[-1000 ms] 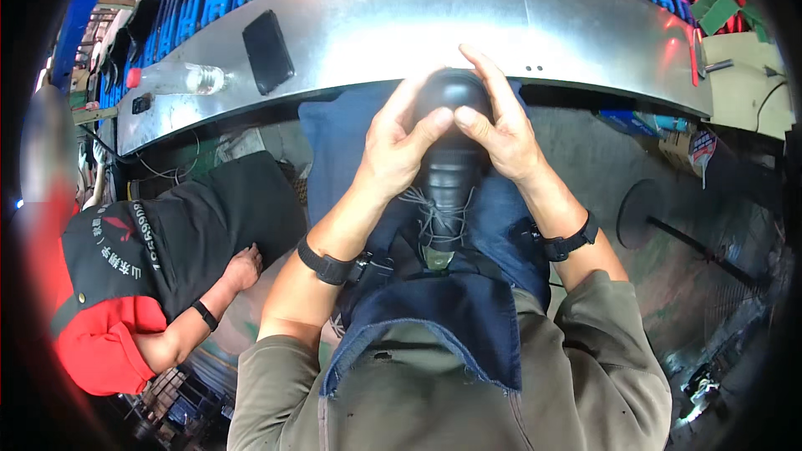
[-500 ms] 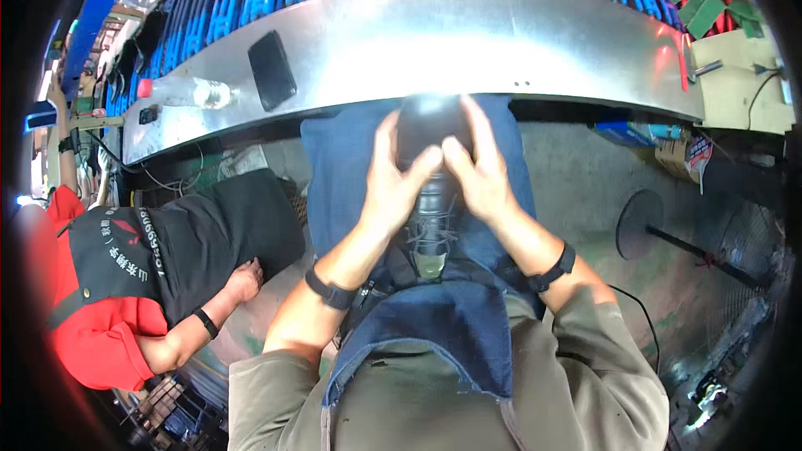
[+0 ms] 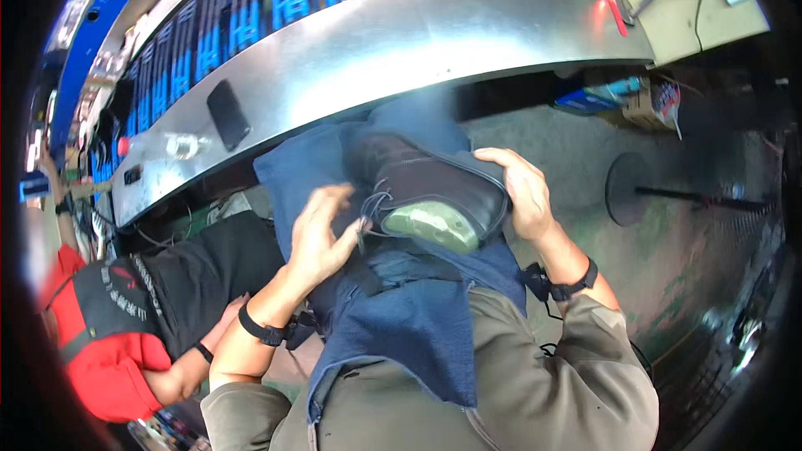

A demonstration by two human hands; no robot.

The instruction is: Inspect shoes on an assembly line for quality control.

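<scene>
A dark boot (image 3: 434, 175) lies on its side across my lap, over the blue apron (image 3: 292, 167). Its opening faces me and shows a green camouflage-patterned lining (image 3: 434, 224); the toe end is blurred. My right hand (image 3: 526, 192) holds the boot at its right side, fingers bent over the edge. Loose black laces (image 3: 378, 205) hang on the left of the opening. Close beside them is my left hand (image 3: 319, 230), fingers apart and slightly smeared; whether the thumb touches a lace is unclear.
Ahead runs a metal bench edge (image 3: 334, 58) with a black phone (image 3: 227, 114) and a clear bottle (image 3: 180, 146) on it. Behind it is a row of blue racks (image 3: 292, 8). A co-worker in red (image 3: 109, 367) sits at my left. A round-based stand (image 3: 626, 190) is at right.
The boot has turned from upright, toe away, onto its side with its opening toward me. My left hand came off it to the laces; my right hand moved to its right side. The view shifted.
</scene>
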